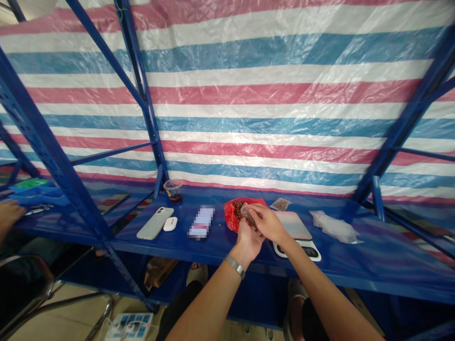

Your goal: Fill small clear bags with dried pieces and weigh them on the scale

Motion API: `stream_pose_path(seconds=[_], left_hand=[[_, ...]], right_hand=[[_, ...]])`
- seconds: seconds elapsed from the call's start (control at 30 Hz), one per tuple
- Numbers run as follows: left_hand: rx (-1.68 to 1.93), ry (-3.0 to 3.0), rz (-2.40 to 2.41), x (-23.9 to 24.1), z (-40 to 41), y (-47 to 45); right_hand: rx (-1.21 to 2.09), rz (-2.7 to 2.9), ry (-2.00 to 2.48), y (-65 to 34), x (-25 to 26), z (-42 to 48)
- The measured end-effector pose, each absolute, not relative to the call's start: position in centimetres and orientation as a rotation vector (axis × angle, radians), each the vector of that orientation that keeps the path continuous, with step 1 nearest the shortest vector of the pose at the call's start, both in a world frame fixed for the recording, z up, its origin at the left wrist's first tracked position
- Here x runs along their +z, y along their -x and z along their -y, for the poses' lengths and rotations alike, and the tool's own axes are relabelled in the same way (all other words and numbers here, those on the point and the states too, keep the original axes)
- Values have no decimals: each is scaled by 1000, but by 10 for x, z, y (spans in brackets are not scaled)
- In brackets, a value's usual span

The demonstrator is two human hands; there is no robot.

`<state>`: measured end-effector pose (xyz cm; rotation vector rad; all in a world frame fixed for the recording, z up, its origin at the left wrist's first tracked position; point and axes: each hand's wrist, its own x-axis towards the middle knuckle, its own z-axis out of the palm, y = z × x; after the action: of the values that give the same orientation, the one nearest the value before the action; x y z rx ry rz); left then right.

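Clear plastic, a small pouch (246, 210), is pinched between both sets of fingertips above the blue shelf (220, 244). The right hand (267, 222) has thumb and fingers closed on the pouch's upper edge; the left hand (248, 240), a metal watch (235, 266) on its wrist, comes up from below with fingers curled onto the pouch's lower part. What's inside the pouch is too small to tell. Right behind it, touching the hands' far side, sits a red bag (232, 214) open on dark reddish-brown bits. Just right of the hands, a white scale (296, 235) lies flat on the shelf, the right forearm crossing its near corner. Further right, a heap of clear bags (334, 227). Out to the left: a blurred card, then a white earbud case (170, 223) beside a pale phone (155, 222), and a plastic cup (173, 190) of dark liquid at the back. At the far left edge, another person's hand (7, 214) rests on the neighbouring shelf.
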<state>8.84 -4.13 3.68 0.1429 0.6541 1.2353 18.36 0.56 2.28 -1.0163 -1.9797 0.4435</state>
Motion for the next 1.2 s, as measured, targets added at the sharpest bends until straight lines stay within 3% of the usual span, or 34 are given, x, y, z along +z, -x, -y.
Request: stream_pose_path(seconds=[0.43,0.77,0.97,1.2], left_hand=[[1241,-231,-675,34,38,-86],[1640,-1087,-1038,30,36,-75],[1616,-1313,-1043,33,43,-72],[1716,-1340,-1088,34,41,-69]], right_hand=[[449,1931,1037,-184,27,-1],[722,1439,965,-199,36,-4],[690,1488,967,-215,42,-3],[480,1426,1476,-286,28,-18]])
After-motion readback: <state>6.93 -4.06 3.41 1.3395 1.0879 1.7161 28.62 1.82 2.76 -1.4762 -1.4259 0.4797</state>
